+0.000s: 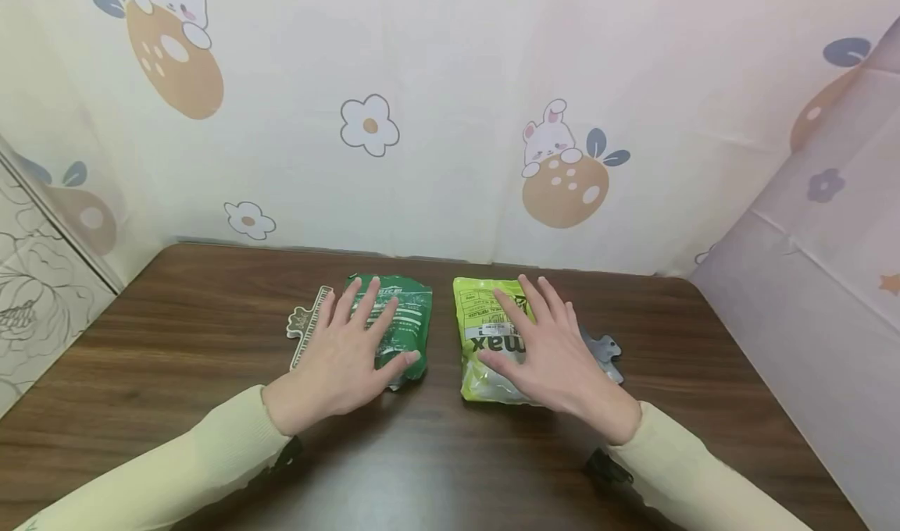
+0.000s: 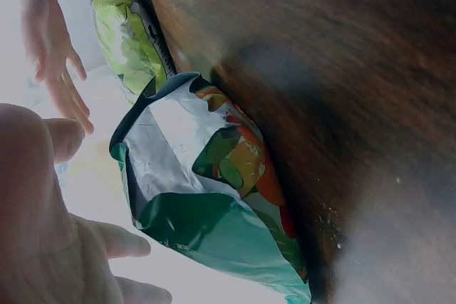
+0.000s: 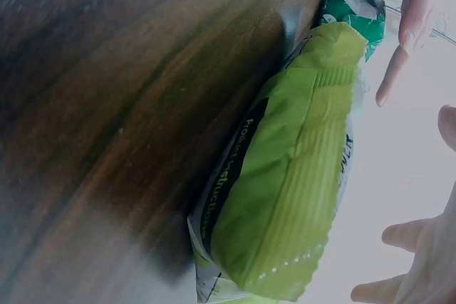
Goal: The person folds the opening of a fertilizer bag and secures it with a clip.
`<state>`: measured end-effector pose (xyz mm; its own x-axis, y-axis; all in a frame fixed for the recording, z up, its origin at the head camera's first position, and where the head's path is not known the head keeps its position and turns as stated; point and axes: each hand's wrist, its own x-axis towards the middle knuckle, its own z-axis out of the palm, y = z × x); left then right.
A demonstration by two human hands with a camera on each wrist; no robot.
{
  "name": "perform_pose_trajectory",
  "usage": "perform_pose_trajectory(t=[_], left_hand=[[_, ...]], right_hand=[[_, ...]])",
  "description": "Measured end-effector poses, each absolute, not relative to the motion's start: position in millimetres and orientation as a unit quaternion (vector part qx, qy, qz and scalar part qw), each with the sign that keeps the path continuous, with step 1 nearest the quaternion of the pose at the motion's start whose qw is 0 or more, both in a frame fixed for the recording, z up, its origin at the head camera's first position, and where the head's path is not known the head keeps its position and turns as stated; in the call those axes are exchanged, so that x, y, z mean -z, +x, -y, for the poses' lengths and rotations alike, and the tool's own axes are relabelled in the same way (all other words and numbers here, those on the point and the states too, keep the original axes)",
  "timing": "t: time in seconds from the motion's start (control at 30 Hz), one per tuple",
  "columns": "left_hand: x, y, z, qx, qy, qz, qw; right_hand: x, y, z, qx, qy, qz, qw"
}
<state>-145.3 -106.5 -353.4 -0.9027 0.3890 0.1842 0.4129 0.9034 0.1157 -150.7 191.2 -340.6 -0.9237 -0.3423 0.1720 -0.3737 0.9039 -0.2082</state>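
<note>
In the head view my left hand (image 1: 344, 363) is over a green plastic bag (image 1: 411, 328), its fingers spread and straight. The left wrist view shows a gap between that hand (image 2: 43, 226) and the bag (image 2: 206, 226), whose near end is creased and shows silver lining. My right hand (image 1: 558, 351), also spread, hovers over a lime-green packet (image 1: 485, 379) with "max" printed upside down. From the right wrist, the packet (image 3: 292, 176) lies flat with a ridged seal, apart from the fingers (image 3: 406, 236). Neither hand grips anything.
A pale ruler-like clip (image 1: 304, 329) with a clover-shaped part lies left of the green bag. Beyond my right hand sits a grey object (image 1: 606, 351), partly hidden. The dark wood table (image 1: 394, 468) ends at a patterned curtain (image 1: 450, 164); dark bands show at both wrists.
</note>
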Motion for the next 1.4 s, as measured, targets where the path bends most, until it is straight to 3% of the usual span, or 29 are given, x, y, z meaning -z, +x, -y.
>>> perform_pose_trajectory(t=[0.37, 0.67, 1.23, 1.4], left_hand=[[354, -144, 108, 0.076, -0.205, 0.972, 0.08], [351, -146, 108, 0.091, -0.215, 0.966, 0.114], [337, -155, 111, 0.142, -0.192, 0.964, 0.12], [337, -159, 115, 0.16, -0.183, 0.963, 0.118]], right_hand=[[340, -150, -190, -0.122, 0.181, 0.975, 0.052], [337, -149, -192, -0.114, 0.187, 0.974, 0.054], [326, -154, -206, -0.272, 0.191, 0.938, 0.102], [325, -155, -202, -0.29, 0.196, 0.932, 0.092]])
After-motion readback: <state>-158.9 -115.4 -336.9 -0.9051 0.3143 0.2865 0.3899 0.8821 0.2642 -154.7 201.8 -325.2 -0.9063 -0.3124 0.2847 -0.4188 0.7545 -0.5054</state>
